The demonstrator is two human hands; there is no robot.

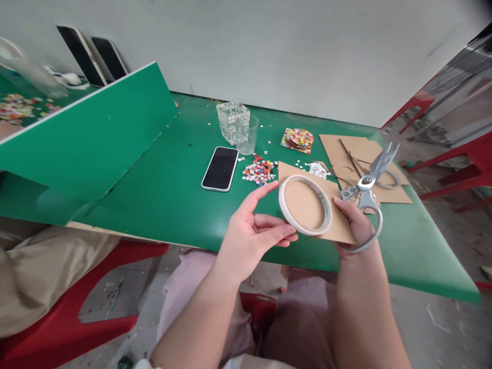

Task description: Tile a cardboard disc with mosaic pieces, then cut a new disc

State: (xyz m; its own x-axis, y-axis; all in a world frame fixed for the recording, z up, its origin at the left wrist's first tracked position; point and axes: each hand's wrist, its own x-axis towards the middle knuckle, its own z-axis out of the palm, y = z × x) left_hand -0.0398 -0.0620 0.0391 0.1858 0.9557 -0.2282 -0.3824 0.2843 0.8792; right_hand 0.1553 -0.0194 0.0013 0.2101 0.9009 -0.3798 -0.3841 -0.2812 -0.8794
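Observation:
A roll of double-sided tape (pixel 285 211) lies against a square piece of cardboard (pixel 340 225) held above the table's front edge. My left hand (pixel 253 233) pinches the roll's lower left rim, its index finger stretched along the cardboard's left edge. On the other side my right hand (pixel 357 223) grips the cardboard, thumb on its face and the other fingers hidden behind. A handle loop of the open-bladed scissors (pixel 367 182) hangs round that same hand, blades pointing up and away.
Beyond my hands on the green table (pixel 172 205) are a phone (pixel 220 169), mosaic tiles (pixel 259 171), a clear cup (pixel 247 136), a patterned holder (pixel 230 123) and mosaic coasters (pixel 298 139). Cardboard sheets (pixel 342 146) lie right. A green divider (pixel 115 123) stands left.

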